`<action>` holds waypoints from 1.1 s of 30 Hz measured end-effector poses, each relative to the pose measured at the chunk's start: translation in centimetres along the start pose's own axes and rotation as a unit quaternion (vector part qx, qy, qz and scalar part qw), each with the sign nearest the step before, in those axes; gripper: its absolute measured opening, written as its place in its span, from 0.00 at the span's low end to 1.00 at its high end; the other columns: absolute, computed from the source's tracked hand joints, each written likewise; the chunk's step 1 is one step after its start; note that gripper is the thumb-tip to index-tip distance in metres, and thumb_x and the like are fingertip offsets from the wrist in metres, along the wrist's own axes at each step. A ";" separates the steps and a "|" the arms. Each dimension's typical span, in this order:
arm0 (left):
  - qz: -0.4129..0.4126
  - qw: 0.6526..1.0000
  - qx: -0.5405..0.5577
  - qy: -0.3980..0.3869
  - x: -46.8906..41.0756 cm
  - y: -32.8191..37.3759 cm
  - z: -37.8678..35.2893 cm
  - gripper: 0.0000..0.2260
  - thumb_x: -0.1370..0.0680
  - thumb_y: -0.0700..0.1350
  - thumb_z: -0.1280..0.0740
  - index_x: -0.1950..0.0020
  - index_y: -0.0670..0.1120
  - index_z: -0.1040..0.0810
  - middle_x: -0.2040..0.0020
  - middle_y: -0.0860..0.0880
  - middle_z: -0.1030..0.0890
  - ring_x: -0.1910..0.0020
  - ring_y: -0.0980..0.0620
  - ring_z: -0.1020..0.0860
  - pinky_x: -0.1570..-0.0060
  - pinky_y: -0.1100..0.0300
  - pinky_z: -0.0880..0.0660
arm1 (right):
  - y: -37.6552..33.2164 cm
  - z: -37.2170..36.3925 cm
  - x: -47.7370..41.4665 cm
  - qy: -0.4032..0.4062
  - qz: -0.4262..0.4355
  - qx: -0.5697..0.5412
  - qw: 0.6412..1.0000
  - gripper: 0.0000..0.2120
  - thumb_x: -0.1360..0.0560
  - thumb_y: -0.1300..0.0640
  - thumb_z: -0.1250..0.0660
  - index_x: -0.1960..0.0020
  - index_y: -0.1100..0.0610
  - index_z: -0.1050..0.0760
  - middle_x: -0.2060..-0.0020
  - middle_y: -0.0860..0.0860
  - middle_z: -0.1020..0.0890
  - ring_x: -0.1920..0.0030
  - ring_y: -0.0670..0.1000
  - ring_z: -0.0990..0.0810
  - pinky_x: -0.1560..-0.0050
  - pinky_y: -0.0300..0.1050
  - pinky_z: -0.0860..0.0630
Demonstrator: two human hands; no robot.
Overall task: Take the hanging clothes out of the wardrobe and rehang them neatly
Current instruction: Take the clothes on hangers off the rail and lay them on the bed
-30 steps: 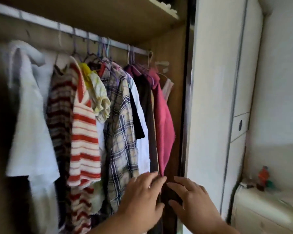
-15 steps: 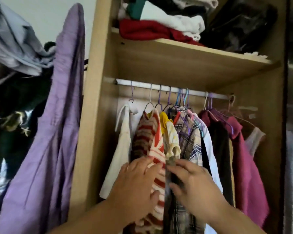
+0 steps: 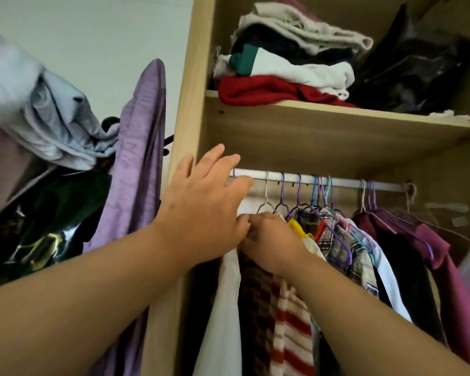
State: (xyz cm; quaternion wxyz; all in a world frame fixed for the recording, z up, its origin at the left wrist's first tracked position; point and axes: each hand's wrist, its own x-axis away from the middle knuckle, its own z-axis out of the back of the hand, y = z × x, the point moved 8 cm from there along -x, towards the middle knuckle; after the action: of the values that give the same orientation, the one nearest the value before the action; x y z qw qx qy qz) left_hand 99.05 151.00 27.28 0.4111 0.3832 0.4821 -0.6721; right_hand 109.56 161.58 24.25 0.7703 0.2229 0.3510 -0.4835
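- The hanging clothes (image 3: 345, 253) are packed along a white rail (image 3: 345, 183) under the shelf (image 3: 337, 126) of a pale wood wardrobe (image 3: 190, 104).
- From the left they run: a white garment (image 3: 225, 308), a brown striped top (image 3: 255, 294), a red-and-white striped top (image 3: 291, 337), a yellow piece (image 3: 296, 226), a plaid shirt (image 3: 337, 240), a dark garment (image 3: 410, 280) and a magenta top (image 3: 459, 299).
- Most hang on thin purple hangers (image 3: 282, 191); a few hooks are blue, and one silver hanger (image 3: 266, 202) sits near the left end.
- The left hand (image 3: 204, 210) reaches up in front of the left end of the rail, its fingers (image 3: 228, 161) straight and spread, holding nothing.
- The right hand (image 3: 272, 240) is at the top of the hanging clothes, just under the silver hanger, its fingers curled into the shoulders of the white garment and brown striped top; the fingertips are hidden.
- The two hands touch at the thumb side.
- Folded clothes (image 3: 282, 69) and a black bag (image 3: 418, 71) lie on the shelf.
- A purple garment (image 3: 139, 158) hangs outside the wardrobe's left wall, beside a grey cloth (image 3: 60, 126).
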 end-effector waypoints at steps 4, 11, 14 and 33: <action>0.040 0.999 0.006 0.035 0.0 -1.7 -0.1 0.23 0.35 0.57 0.36 0.41 0.53 0.21 0.31 0.45 0.28 0.27 0.42 0.37 0.32 0.40 0.40 | 0.1 -1.3 -3.8 -0.009 -0.065 -0.033 0.997 0.18 0.26 0.50 0.38 0.39 0.56 0.28 0.44 0.56 0.21 0.44 0.58 0.24 0.52 0.45 0.30; 0.142 0.985 -0.004 0.102 0.9 -3.6 0.5 0.38 0.32 0.61 0.45 0.26 0.42 0.36 0.25 0.38 0.39 0.25 0.40 0.41 0.32 0.49 0.43 | 2.7 -2.9 -7.6 -0.030 -0.148 -0.073 0.986 0.26 0.26 0.49 0.35 0.32 0.58 0.36 0.38 0.57 0.25 0.39 0.57 0.26 0.48 0.44 0.30; 0.155 0.983 -0.030 0.090 0.7 -3.5 0.5 0.41 0.33 0.60 0.44 0.26 0.35 0.40 0.27 0.34 0.38 0.27 0.38 0.38 0.29 0.54 0.44 | 4.2 -2.9 -8.3 -0.036 -0.168 -0.049 0.984 0.22 0.25 0.53 0.36 0.33 0.59 0.34 0.38 0.57 0.25 0.38 0.57 0.27 0.45 0.44 0.29; 0.178 0.980 -0.052 0.068 0.7 -3.7 0.3 0.39 0.27 0.63 0.47 0.24 0.38 0.42 0.24 0.41 0.41 0.24 0.45 0.42 0.29 0.58 0.51 | 4.8 0.4 -8.6 0.059 -0.176 -0.116 0.976 0.17 0.21 0.54 0.39 0.34 0.57 0.32 0.41 0.59 0.22 0.40 0.60 0.25 0.45 0.47 0.27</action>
State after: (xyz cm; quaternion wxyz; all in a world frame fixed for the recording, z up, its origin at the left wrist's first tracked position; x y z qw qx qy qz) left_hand 95.31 151.28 27.97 0.5100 0.4858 0.4676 -0.5341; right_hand 111.51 168.45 30.99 0.6713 0.0953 0.4834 -0.5537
